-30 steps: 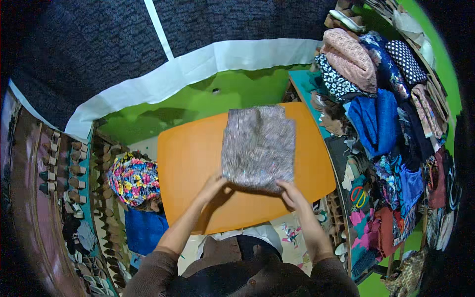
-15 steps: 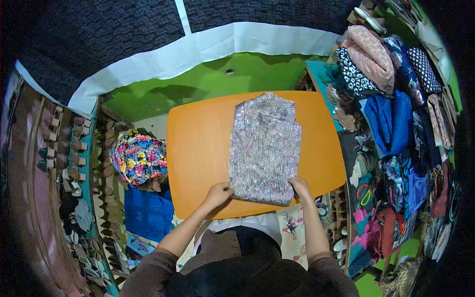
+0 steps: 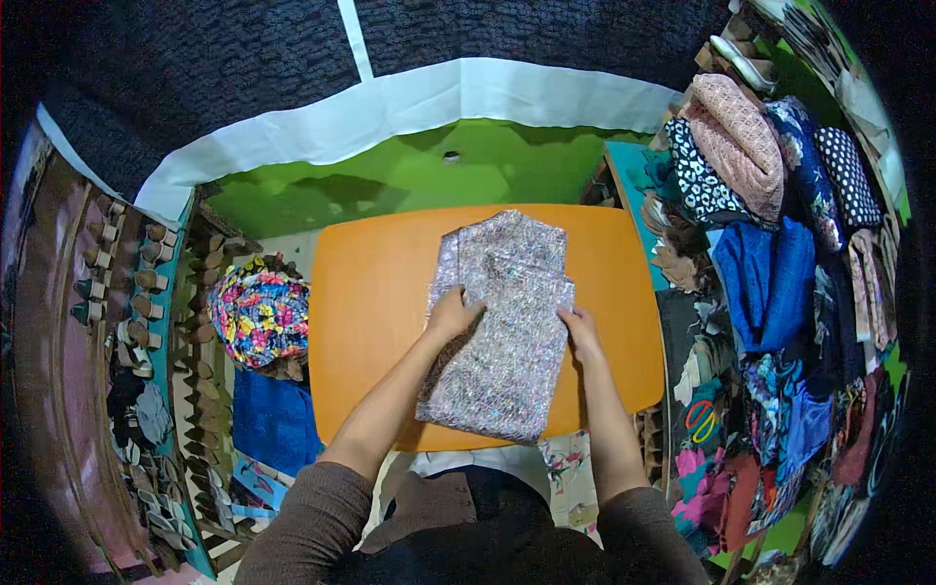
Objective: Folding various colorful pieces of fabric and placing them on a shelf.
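Note:
A folded piece of glittery silver-grey and pinkish cloth [image 3: 497,361] lies slanted over the orange table [image 3: 370,283], its near end overhanging the front edge. Its folds show as stepped layers toward the far end; whether it is a garment I cannot make out. My left hand [image 3: 454,317] grips its left side around mid-height, thumb lying on top and the other fingers partly hidden. On the opposite side, my right hand [image 3: 582,331] pinches the right edge, fingers curled at the border.
Racks of wooden shoe lasts [image 3: 151,280] line the left, near a floral bundle [image 3: 261,317] and blue cloth [image 3: 273,419]. To the right, stacked fabrics [image 3: 765,283] crowd a teal shelf, with orange-and-yellow-handled scissors [image 3: 701,421] among scraps. A green wall [image 3: 390,175] stands behind.
My hands have gone from the cloth's near corners up to the middle of its sides. The cloth has slid toward me and turned slightly. The whole view has shifted a little.

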Tool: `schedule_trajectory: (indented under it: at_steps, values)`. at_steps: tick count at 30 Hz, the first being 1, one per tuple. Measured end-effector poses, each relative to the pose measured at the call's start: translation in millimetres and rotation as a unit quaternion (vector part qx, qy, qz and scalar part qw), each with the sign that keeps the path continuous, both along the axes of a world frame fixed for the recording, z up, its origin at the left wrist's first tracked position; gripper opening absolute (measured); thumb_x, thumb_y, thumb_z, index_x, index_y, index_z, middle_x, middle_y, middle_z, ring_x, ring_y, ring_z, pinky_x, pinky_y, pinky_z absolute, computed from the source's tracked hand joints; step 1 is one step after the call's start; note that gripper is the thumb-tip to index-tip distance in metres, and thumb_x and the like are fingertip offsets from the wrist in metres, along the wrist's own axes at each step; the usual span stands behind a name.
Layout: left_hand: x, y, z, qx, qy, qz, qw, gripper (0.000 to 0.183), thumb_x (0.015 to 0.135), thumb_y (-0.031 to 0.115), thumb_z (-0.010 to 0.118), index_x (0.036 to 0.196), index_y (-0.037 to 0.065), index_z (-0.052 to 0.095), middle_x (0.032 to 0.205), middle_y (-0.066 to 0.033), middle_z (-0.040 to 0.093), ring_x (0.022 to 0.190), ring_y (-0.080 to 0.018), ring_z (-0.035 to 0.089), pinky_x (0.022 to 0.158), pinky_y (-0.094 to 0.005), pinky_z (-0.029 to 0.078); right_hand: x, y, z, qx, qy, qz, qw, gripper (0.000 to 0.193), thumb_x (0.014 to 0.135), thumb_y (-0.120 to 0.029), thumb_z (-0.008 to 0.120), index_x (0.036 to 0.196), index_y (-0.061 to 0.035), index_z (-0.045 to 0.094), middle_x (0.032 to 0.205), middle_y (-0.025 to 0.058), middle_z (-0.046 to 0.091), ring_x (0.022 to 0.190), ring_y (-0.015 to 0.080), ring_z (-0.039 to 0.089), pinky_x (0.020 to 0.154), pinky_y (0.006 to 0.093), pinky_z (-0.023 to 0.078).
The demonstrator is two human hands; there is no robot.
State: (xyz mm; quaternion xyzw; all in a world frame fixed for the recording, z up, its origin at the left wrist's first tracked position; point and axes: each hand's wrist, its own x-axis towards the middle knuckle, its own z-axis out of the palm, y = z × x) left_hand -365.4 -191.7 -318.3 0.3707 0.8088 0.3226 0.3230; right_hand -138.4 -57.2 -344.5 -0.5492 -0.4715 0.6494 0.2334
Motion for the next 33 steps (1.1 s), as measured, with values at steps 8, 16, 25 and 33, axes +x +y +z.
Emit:
schedule_trajectory:
  at_steps: [8,16,25,33]
  values:
    - [24,26,-15,-0.014,0.048,0.115,0.992,0.058,0.074,0.039,0.064,0.11,-0.005,0.052,0.1,-0.0273,0.058,0.093,-0.0377,0.057,0.083,-0.0431,0.043,-1,3,-6,0.014,-0.022,0.063,0.998,0.028,0.085,-0.008,0.055,0.11,0.0042,0.049,0.098,0.0136,0.06,0.088,0.0195,0.057,0.08,0.0308,0.043]
    - [28,-15,-2,0.151,-0.049,0.2,0.967,0.032,0.087,0.028,0.054,0.098,-0.003,0.057,0.086,-0.0209,0.06,0.08,-0.0272,0.059,0.072,-0.0349,0.044,-10,12,17,0.138,0.028,0.091,0.986,0.02,0.086,-0.008,0.054,0.103,0.0003,0.048,0.089,0.0088,0.059,0.079,0.0134,0.054,0.071,0.0266,0.042]
    - [13,-3,10,0.096,0.218,0.198,0.951,0.055,0.083,0.023,0.056,0.123,-0.009,0.037,0.123,-0.0302,0.042,0.114,-0.0426,0.041,0.098,-0.0439,0.031,-38,33,9,0.294,-0.195,0.135,0.926,0.038,0.079,-0.014,0.057,0.113,-0.0006,0.047,0.113,0.0227,0.051,0.107,0.0346,0.048,0.088,0.0428,0.039]
    - [139,-50,0,-0.02,0.325,-0.001,0.946,0.063,0.083,0.038,0.05,0.128,-0.004,0.036,0.137,-0.0213,0.032,0.128,-0.0327,0.029,0.104,-0.05,0.02,-26,-32,13,0.554,-0.089,0.416,0.716,0.046,0.079,-0.018,0.055,0.12,0.0002,0.047,0.125,0.0221,0.044,0.119,0.0371,0.038,0.099,0.0469,0.029]
